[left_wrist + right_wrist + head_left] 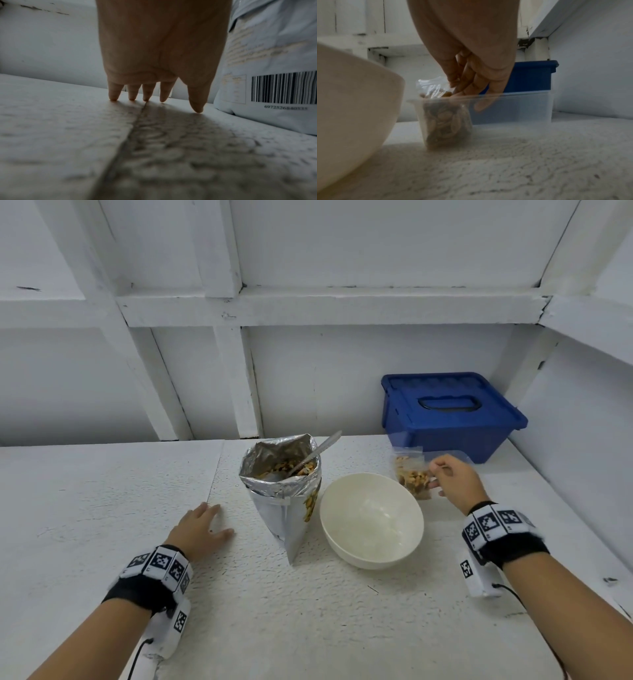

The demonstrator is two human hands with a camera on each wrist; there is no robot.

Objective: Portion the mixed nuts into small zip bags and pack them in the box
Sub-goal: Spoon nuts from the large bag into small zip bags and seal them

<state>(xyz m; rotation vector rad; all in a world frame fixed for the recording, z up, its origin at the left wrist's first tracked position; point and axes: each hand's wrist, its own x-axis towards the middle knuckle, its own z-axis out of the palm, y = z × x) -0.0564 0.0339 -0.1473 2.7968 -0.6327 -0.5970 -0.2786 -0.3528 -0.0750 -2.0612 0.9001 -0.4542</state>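
**Nut bag set in clear box**

The small clear zip bag of mixed nuts [447, 121] stands inside the clear plastic box [513, 106], at its left end, right hand [457, 479] fingers pinching its top. The left hand [200, 529] rests spread, fingers released, on the white counter [102, 508] beside the silver foil nut pouch [286, 501].

Left hand [161, 54] fingertips (spread) on table [68, 128]

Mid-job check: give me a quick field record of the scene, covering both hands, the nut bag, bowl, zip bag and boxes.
left hand: fingertips resting on table, holding nothing
right hand: pinching zip bag of nuts
zip bag: standing in clear box, left end
foil nut bag: open, upright, spoon inside
bowl: looks empty
blue box: lid on, behind clear box
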